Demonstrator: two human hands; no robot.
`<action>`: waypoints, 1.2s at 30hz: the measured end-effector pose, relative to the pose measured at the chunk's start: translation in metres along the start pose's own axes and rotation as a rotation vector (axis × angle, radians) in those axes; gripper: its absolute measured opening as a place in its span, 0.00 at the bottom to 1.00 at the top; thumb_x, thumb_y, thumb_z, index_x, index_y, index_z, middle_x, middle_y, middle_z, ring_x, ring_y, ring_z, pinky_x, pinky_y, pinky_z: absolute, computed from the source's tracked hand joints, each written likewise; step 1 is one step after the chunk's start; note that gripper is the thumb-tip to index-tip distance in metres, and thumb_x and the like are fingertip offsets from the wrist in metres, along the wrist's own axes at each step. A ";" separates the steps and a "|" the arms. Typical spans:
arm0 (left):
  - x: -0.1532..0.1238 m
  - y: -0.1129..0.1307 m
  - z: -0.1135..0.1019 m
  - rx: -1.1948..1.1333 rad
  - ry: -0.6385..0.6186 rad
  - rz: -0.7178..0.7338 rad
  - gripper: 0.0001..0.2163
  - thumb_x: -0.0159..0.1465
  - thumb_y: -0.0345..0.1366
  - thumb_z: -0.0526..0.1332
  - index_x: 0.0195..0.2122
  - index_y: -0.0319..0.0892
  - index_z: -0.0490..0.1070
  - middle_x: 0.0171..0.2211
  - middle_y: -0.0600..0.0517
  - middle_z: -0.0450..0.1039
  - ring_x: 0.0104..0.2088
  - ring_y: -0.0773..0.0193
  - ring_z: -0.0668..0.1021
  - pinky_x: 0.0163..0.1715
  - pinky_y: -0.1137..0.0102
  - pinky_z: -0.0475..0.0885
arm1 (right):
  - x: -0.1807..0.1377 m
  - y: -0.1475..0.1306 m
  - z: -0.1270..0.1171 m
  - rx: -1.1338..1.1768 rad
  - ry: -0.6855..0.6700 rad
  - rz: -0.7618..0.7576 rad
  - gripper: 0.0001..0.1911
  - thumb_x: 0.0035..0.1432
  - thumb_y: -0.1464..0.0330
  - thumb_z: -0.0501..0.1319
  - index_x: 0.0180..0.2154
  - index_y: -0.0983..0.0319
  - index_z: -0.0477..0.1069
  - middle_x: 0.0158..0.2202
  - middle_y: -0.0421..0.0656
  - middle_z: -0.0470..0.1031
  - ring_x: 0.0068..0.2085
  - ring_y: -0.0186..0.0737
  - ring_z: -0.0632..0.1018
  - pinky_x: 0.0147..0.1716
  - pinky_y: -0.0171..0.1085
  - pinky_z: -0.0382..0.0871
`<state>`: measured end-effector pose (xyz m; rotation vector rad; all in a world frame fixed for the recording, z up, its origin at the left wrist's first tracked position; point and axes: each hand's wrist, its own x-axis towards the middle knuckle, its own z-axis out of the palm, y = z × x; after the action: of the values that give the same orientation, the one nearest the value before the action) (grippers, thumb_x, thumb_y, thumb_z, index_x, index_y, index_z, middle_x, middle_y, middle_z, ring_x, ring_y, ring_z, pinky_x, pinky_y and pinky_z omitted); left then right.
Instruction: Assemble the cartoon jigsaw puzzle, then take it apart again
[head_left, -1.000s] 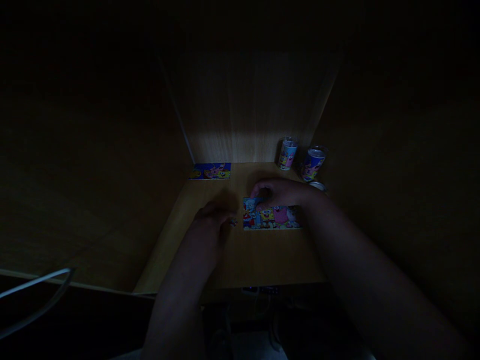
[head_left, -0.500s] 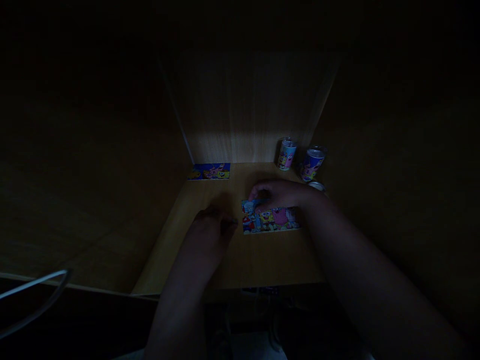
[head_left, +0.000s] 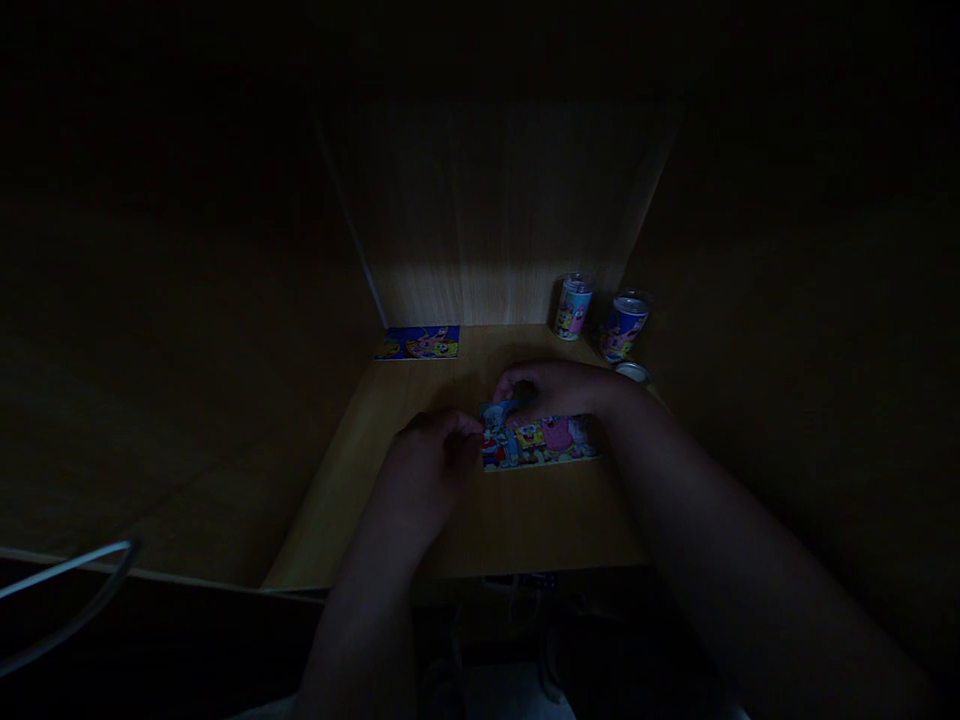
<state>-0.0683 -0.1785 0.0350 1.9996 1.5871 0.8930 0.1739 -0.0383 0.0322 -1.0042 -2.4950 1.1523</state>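
A rectangular cartoon jigsaw puzzle [head_left: 544,440] lies flat on the wooden desktop, its upper right part covered by my right hand. My left hand [head_left: 439,445] is at the puzzle's left edge, thumb and fingers pinched together on what looks like a small puzzle piece, mostly hidden by the fingers. Over the upper edge of the puzzle rests my right hand [head_left: 551,388], its fingers curved and a gap showing between thumb and fingers. I see nothing held in it. The light is very dim.
Another cartoon puzzle panel [head_left: 420,343] lies at the back left. Two cartoon-printed cans with clear tops, a light blue can [head_left: 574,310] and a dark blue can [head_left: 624,328], stand at the back right. A round lid or can top [head_left: 634,372] shows behind my right wrist. A pale cable [head_left: 67,568] hangs at lower left.
My left hand has moved slightly right and up, and its fingertips now touch the puzzle's left edge, where a notch showed before. My right hand has barely moved.
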 end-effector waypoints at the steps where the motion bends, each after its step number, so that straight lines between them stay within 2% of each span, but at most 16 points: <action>1: 0.000 0.000 0.002 -0.005 0.001 0.013 0.08 0.71 0.28 0.65 0.42 0.48 0.83 0.41 0.54 0.87 0.43 0.56 0.86 0.46 0.64 0.76 | 0.000 0.000 0.000 0.000 0.000 -0.007 0.20 0.57 0.63 0.78 0.52 0.56 0.82 0.53 0.41 0.87 0.54 0.46 0.84 0.54 0.41 0.77; 5: 0.001 0.000 0.009 0.053 -0.021 0.046 0.09 0.71 0.27 0.65 0.43 0.47 0.84 0.42 0.51 0.86 0.44 0.55 0.86 0.47 0.62 0.78 | 0.001 0.002 0.000 0.009 0.001 -0.010 0.20 0.57 0.63 0.78 0.51 0.57 0.82 0.53 0.42 0.87 0.54 0.47 0.84 0.55 0.42 0.77; 9: 0.002 0.001 0.011 0.143 0.069 0.072 0.10 0.71 0.26 0.64 0.45 0.45 0.85 0.43 0.48 0.86 0.46 0.51 0.85 0.50 0.59 0.79 | 0.001 0.003 0.000 0.024 -0.009 -0.002 0.21 0.57 0.62 0.78 0.51 0.57 0.82 0.53 0.42 0.86 0.54 0.47 0.84 0.55 0.43 0.77; 11: 0.003 0.002 0.011 0.137 0.087 0.131 0.12 0.69 0.22 0.64 0.41 0.44 0.85 0.42 0.48 0.86 0.47 0.52 0.85 0.52 0.58 0.79 | 0.001 0.003 0.001 0.028 -0.005 0.007 0.22 0.57 0.61 0.78 0.52 0.57 0.82 0.53 0.43 0.86 0.54 0.48 0.84 0.55 0.43 0.76; 16: 0.003 -0.001 0.010 0.133 0.020 0.277 0.17 0.63 0.15 0.64 0.35 0.47 0.86 0.39 0.53 0.87 0.45 0.52 0.84 0.52 0.57 0.79 | 0.000 0.000 0.000 0.008 -0.006 0.015 0.23 0.57 0.60 0.78 0.53 0.57 0.82 0.54 0.43 0.86 0.55 0.48 0.83 0.56 0.43 0.76; 24: 0.003 -0.003 0.010 0.208 0.005 0.254 0.16 0.66 0.19 0.66 0.42 0.49 0.89 0.44 0.50 0.88 0.48 0.49 0.84 0.55 0.51 0.79 | 0.000 -0.004 -0.001 0.013 -0.002 0.020 0.21 0.55 0.62 0.79 0.51 0.56 0.83 0.53 0.43 0.87 0.54 0.47 0.83 0.55 0.42 0.76; 36: 0.003 -0.002 0.013 0.262 -0.036 0.250 0.16 0.68 0.21 0.63 0.46 0.47 0.87 0.48 0.48 0.86 0.51 0.48 0.82 0.58 0.52 0.77 | 0.000 -0.002 0.000 0.025 -0.002 0.007 0.20 0.56 0.63 0.79 0.50 0.57 0.83 0.52 0.42 0.87 0.53 0.46 0.84 0.55 0.41 0.76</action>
<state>-0.0604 -0.1744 0.0253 2.4248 1.5220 0.7629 0.1729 -0.0394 0.0338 -1.0062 -2.4743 1.1833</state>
